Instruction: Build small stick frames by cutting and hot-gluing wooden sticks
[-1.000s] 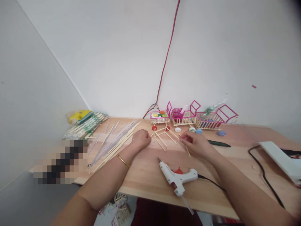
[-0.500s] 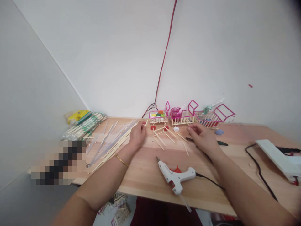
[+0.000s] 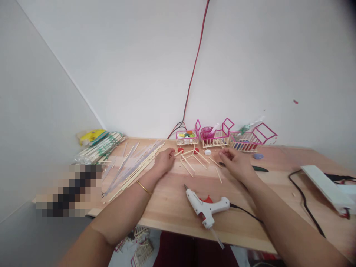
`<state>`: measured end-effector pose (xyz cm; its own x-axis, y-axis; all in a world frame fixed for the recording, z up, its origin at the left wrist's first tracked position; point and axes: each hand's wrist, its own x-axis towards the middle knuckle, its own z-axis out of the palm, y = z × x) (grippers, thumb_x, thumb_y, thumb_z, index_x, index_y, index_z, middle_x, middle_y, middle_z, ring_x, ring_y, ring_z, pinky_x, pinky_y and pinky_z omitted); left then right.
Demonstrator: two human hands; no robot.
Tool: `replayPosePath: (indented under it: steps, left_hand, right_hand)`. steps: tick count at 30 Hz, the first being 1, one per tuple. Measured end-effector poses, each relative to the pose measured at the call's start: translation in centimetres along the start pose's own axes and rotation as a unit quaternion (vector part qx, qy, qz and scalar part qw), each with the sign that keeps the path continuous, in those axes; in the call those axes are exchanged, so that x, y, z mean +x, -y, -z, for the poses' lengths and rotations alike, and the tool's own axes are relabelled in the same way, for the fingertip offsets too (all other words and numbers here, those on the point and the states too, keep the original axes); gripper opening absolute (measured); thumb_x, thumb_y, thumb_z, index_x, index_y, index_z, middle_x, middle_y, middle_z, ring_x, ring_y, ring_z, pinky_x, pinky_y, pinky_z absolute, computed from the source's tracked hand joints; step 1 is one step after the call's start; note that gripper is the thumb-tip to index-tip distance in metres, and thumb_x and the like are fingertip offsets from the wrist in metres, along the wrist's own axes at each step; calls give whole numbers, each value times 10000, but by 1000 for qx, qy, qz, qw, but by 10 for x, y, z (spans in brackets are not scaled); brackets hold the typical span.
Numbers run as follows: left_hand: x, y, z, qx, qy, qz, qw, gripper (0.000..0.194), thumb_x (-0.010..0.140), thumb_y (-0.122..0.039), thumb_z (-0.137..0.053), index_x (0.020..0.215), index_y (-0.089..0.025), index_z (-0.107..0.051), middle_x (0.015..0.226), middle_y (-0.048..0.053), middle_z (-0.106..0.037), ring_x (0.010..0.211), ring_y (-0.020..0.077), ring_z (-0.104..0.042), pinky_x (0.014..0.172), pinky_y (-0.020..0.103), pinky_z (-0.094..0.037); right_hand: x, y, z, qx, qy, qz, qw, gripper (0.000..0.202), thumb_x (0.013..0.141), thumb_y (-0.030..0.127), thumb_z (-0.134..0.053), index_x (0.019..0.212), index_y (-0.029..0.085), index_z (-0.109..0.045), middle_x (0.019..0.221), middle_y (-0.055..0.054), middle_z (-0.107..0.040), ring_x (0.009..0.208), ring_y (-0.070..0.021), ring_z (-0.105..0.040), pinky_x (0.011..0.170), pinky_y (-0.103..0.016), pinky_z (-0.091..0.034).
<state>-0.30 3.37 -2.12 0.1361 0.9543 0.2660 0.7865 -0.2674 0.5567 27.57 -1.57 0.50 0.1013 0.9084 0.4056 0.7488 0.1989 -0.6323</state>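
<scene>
My left hand [image 3: 166,160] pinches a short wooden stick [image 3: 178,153], just left of a small frame of glued sticks [image 3: 191,157] lying on the table. To the right, my right hand [image 3: 233,160] is closed with fingertips together; whatever it grips, if anything, is too small to make out. It is above the dark blade of a green-handled knife [image 3: 260,168]. Two loose short sticks [image 3: 218,174] lie between the frame and my right hand. A white glue gun [image 3: 204,207] rests in front, its nozzle pointing up and left.
Long sticks [image 3: 139,167] and clear glue sticks lie at left beside packaged sticks [image 3: 104,148]. Three pink-rimmed stick baskets [image 3: 214,142] stand along the wall. A white lid [image 3: 207,152] and a blue disc [image 3: 258,156] lie nearby. At right are a white device [image 3: 325,189] and black cables.
My left hand has lowered slightly, and its stick has tipped from near upright to a flatter angle beside the frame. My right hand has shifted slightly left.
</scene>
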Motion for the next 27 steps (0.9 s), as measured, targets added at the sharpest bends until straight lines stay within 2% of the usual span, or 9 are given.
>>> replayPosePath:
  steps: [3,5,8,12,14,16,18,21,27]
  left_hand:
    - [0,2,-2,-15,12,-11,1000,297,757,-167,-513,1042,-211,-585,947,35,-668,848,167,-602,748,269,-449]
    - [1,2,-1,0,-7,-10,1000,309,764,-171,-502,1061,-202,-581,983,49,-654,868,179,-595,770,286,-451]
    - [4,3,8,39,-74,9,996,311,793,-190,-463,1085,-178,-570,1042,82,-618,933,198,-569,824,311,-438]
    - [10,13,26,160,-149,102,970,260,796,-256,-474,1008,-198,-612,1070,124,-570,1030,283,-506,845,404,-400]
    - [13,20,33,209,-136,157,955,241,787,-268,-479,950,-187,-637,1039,151,-569,1031,322,-494,830,450,-381]
    - [15,26,35,242,-91,190,947,225,771,-247,-484,891,-159,-652,1010,172,-578,1021,343,-496,816,468,-370]
    - [16,30,34,263,-60,192,944,233,771,-236,-473,881,-139,-654,1006,183,-590,1019,344,-500,813,468,-365]
    - [17,30,31,273,-43,184,943,260,782,-244,-451,908,-137,-651,994,178,-611,1001,335,-518,803,461,-370]
    - [16,27,32,281,-62,167,943,336,844,-270,-353,918,-177,-668,966,153,-628,964,314,-540,792,454,-375]
  right_hand:
    - [0,-2,-1,-2,6,7,1000,227,788,397,-464,781,194,-565,664,-31,-606,607,-169,-547,571,-279,-402]
    - [1,-3,-2,0,12,9,1000,226,787,395,-463,778,192,-563,660,-30,-603,608,-170,-549,572,-280,-401]
    - [0,-4,-2,-3,19,8,1000,227,786,395,-467,786,193,-571,672,-32,-614,619,-175,-557,580,-284,-402]
    - [0,-4,-2,-1,26,6,1000,228,787,391,-464,787,193,-576,697,-40,-631,637,-180,-568,597,-286,-411]
    - [1,-4,-2,-1,28,12,1000,226,787,383,-464,786,188,-579,691,-41,-630,633,-179,-568,590,-283,-406]
    - [1,-5,-3,-9,30,17,999,226,785,377,-466,782,183,-583,675,-40,-626,618,-178,-563,575,-279,-393]
    - [1,-4,-3,-13,31,22,999,226,784,371,-466,781,181,-588,666,-39,-624,604,-173,-556,562,-273,-381]
    - [0,-3,-3,-12,28,29,999,233,782,370,-467,781,178,-599,659,-35,-626,589,-166,-547,555,-266,-372]
    - [0,-6,-4,-11,17,36,999,251,778,387,-481,785,175,-615,657,-33,-635,586,-166,-550,553,-267,-379]
